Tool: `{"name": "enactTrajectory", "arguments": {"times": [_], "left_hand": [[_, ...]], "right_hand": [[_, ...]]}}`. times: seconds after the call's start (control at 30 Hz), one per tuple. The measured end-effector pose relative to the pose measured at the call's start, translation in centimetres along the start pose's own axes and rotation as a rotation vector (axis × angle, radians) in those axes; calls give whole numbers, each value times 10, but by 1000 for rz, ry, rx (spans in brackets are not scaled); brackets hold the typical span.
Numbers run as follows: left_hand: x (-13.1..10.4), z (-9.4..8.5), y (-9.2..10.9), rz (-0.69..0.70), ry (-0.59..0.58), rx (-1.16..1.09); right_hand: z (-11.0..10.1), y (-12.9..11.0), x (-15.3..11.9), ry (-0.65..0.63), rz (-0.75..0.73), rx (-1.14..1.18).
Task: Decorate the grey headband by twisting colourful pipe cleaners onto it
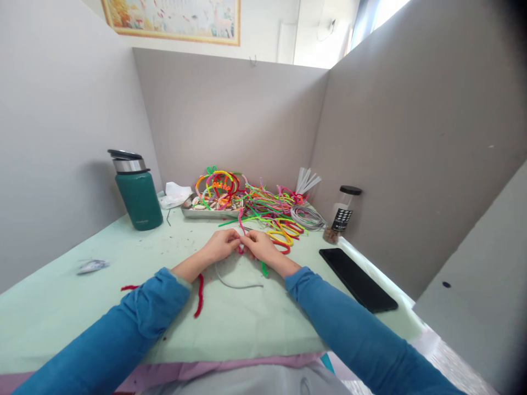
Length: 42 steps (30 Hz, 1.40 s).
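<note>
My left hand (223, 244) and my right hand (259, 244) meet above the middle of the table. Both are closed, their fingertips pinching a pink pipe cleaner (241, 216) whose upper end stands up between them. A bit of pink also shows below the fingers; the rest is hidden by them. A grey wire (234, 286) curves over the cloth under my hands. Red pipe cleaner pieces (200, 296) lie beside my left forearm, and a green piece (264, 269) is by my right wrist. Yellow and red looped pipe cleaners (282, 237) lie just beyond my right hand.
A metal tray (212, 214) holds shells and colourful pipe cleaner rings at the back. Right of it are piled pipe cleaners (269, 200), a wire coil (308, 218) and white sticks (307, 181). A green bottle (140, 200) stands left; a black-lidded jar (342, 214) and phone (357, 280) are right.
</note>
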<state>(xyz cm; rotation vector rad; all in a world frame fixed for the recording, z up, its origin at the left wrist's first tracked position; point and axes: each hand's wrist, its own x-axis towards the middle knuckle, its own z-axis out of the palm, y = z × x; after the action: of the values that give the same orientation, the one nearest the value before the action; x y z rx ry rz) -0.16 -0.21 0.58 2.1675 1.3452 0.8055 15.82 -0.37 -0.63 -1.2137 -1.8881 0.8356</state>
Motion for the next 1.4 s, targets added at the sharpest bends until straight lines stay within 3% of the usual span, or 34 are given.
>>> {"name": "enactTrajectory", "arguments": {"times": [0.4, 1.4], "left_hand": [[0, 2, -3, -14, -40, -76], [-3, -1, 5, 68, 46, 116]], "right_hand": [[-1, -1, -1, 0, 0, -1], [0, -2, 0, 15, -2, -16]]}}
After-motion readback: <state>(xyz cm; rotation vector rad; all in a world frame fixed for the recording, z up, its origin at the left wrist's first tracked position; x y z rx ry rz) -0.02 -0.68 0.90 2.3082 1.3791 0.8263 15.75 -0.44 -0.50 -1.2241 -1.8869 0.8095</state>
